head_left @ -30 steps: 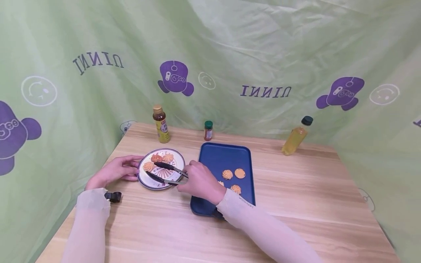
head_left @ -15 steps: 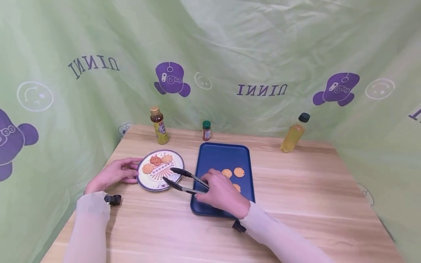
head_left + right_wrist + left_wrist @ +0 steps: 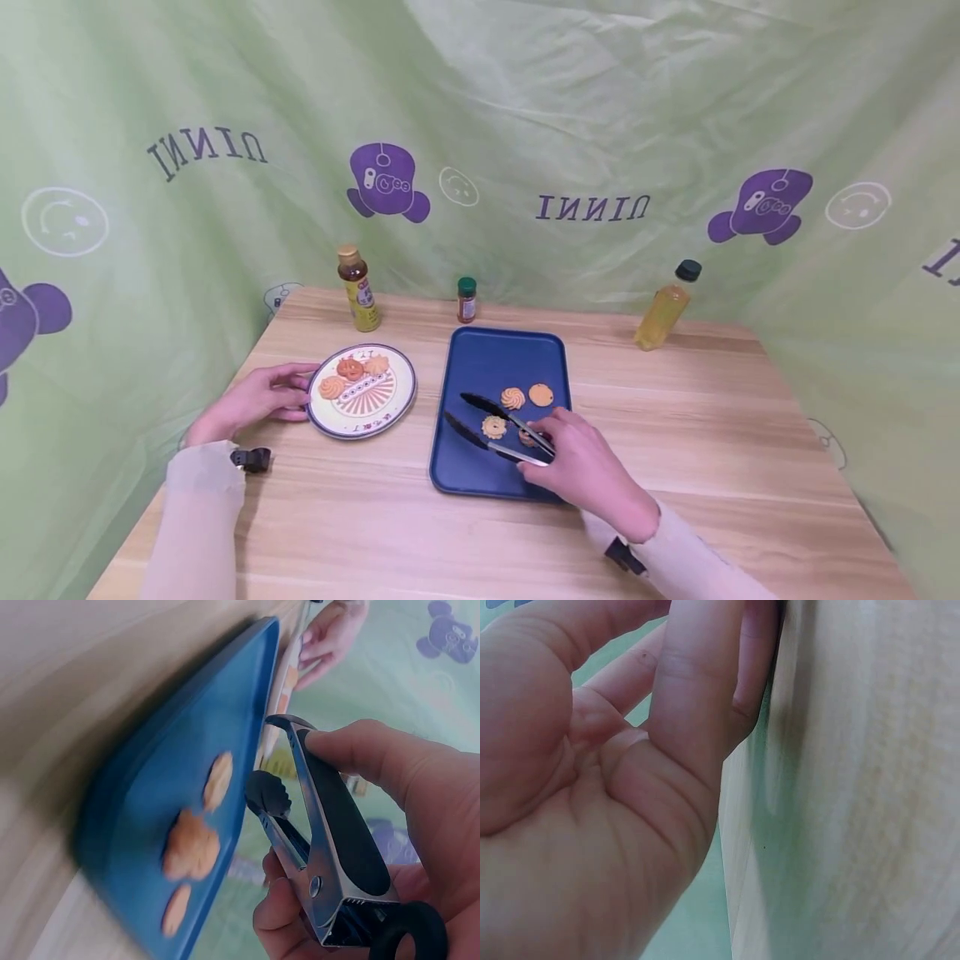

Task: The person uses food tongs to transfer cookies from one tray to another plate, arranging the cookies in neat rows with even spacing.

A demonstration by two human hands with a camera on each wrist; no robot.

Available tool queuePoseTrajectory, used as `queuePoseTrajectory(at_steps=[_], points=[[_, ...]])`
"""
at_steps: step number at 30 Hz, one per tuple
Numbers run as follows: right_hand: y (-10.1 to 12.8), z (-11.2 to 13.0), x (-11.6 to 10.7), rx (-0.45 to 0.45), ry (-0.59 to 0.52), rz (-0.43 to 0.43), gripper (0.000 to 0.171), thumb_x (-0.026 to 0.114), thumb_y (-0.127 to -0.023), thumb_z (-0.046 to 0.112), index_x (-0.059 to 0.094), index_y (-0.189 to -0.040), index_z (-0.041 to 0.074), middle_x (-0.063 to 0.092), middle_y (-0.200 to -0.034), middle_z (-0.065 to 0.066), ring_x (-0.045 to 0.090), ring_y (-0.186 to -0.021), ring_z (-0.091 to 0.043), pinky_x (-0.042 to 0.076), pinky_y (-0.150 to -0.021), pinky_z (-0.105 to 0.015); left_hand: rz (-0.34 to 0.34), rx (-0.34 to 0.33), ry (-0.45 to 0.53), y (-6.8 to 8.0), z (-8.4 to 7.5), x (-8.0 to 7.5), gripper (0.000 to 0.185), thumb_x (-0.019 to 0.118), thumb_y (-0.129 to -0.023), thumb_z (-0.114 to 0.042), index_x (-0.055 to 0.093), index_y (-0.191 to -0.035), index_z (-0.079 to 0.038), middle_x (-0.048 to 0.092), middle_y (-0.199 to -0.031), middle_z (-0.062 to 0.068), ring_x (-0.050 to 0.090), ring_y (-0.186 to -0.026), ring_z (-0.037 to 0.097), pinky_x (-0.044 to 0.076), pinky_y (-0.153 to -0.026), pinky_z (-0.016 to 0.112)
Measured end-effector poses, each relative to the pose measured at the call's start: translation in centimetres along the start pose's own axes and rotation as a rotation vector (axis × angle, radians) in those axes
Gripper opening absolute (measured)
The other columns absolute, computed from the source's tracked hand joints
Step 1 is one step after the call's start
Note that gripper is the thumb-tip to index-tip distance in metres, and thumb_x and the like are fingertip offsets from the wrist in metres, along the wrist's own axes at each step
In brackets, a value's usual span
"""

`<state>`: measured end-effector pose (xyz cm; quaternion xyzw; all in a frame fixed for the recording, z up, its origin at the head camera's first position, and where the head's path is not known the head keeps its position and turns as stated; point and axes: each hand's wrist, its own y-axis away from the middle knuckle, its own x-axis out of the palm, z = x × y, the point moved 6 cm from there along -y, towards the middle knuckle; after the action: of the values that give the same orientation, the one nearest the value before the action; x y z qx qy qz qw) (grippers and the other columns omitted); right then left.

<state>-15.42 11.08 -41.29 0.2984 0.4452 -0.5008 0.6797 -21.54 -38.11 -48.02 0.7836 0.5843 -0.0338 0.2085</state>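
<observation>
In the head view my right hand grips black-tipped metal tongs by their handle end. Spread apart and with nothing pinched between them, the tong tips hang over the blue baking tray. Several cookies lie there, among them a swirled cookie and a flat round cookie; one is partly covered by the tongs. To the left, my left hand touches the rim of a patterned plate with relaxed fingers. Three cookies sit on that plate, including a darker reddish cookie.
Along the table's back stand a gold-capped bottle, a small green-capped spice jar and, farther right, a tilted-looking bottle of yellow liquid. A green printed curtain closes off the back and sides. The wooden table extends in front.
My right hand has carried the tongs rightward, away from the plate to over the tray. The three cookies stay on the plate, and my left hand keeps its place at the rim.
</observation>
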Motion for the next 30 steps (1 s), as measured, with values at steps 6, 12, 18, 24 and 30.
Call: queuePoseTrajectory(at_steps=[6,12,18,24,30], points=[[1.1,-2.2,-2.0,0.043,0.023,-0.025,0.053,0.097,-0.082,0.032,0.082,-0.123,0.003,0.069,-0.105,-0.004,0.058,-0.087,-0.016,0.054,-0.072,-0.03,-0.007,0.0,-0.019,0.1,-0.1,-0.4,0.073,0.068,-0.109,-0.001,0.032,-0.171,0.008,0.054,-0.148,0.035,0.077,-0.105,0.013,0.074,-0.097,0.035],[1.7,-3.5,-3.4,0.026,0.032,-0.064,0.053,0.096,-0.083,0.032,0.082,-0.123,0.001,0.066,-0.099,-0.002,0.054,-0.083,-0.017,0.047,-0.066,-0.029,0.003,0.0,-0.02,0.2,-0.3,-0.4,0.074,0.07,-0.108,-0.002,0.032,-0.171,0.008,0.053,-0.149,0.036,0.076,-0.106,0.011,0.074,-0.096,0.035],[1.7,-4.5,-3.7,0.027,0.043,-0.076,0.05,0.095,-0.083,0.031,0.082,-0.119,-0.001,0.064,-0.093,-0.003,0.053,-0.079,-0.018,0.047,-0.064,-0.029,0.007,0.005,-0.031,0.2,-0.3,-0.4,0.073,0.069,-0.109,-0.003,0.032,-0.171,0.009,0.053,-0.15,0.037,0.076,-0.106,0.011,0.074,-0.095,0.034],[1.6,-5.0,-3.7,0.038,0.048,-0.065,0.048,0.095,-0.082,0.029,0.081,-0.116,-0.002,0.063,-0.092,-0.004,0.054,-0.078,-0.018,0.046,-0.063,-0.028,0.011,0.004,-0.034,0.1,-0.2,-0.2,0.073,0.069,-0.109,-0.003,0.032,-0.171,0.008,0.053,-0.15,0.038,0.076,-0.106,0.011,0.074,-0.096,0.034],[1.5,-5.0,-3.8,0.047,0.047,-0.054,0.048,0.095,-0.083,0.029,0.081,-0.116,-0.002,0.064,-0.093,-0.005,0.055,-0.077,-0.019,0.048,-0.063,-0.03,0.014,-0.001,-0.028,0.1,-0.2,-0.1,0.074,0.07,-0.109,-0.005,0.032,-0.172,0.008,0.052,-0.151,0.037,0.076,-0.107,0.011,0.074,-0.095,0.034]])
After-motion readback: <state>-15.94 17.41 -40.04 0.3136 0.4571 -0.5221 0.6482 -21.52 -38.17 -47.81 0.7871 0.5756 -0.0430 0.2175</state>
